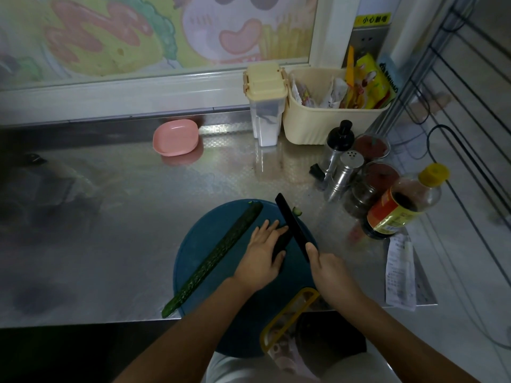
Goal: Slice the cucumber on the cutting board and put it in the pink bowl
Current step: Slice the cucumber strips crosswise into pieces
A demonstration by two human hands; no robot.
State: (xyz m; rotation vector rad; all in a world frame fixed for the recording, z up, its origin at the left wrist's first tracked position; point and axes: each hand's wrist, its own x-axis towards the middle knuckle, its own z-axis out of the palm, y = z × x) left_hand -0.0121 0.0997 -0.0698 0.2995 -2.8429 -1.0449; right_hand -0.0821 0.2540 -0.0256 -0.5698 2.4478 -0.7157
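Nearest the lens, a yellow-framed tool [280, 312] of unclear kind lies at the near rim of the round blue cutting board [199, 261], between the person's forearms. Left hand [262, 252] holds a short dark cucumber piece [282, 241] on the board, thumb against its near side and fingers nearly straight over the top. Right hand [329, 269] is wrapped around the handle of a black knife [290, 219], index finger extended along the spine; the blade stands just beyond the left fingertips. One pale slice [297, 210] sits beside the blade, close to the board's far rim. A long cucumber half [218, 252] lies diagonally on the left of the board, its lower end overhanging onto the steel counter [124, 217]. Pink bowl [176, 137] stands at the back of the counter, well apart from the board, with nothing visible inside. Judgement: slicing is barely begun. Risks: the flat, uncurled left fingers lie near the edge, so a cut drifting leftward could nick them; the slice by the rim could be pushed off by the blade; the overhanging half could roll toward the counter's front edge if the board is bumped; the bottle [398, 208] near the right elbow could be knocked. Dim light makes the edge harder to judge.
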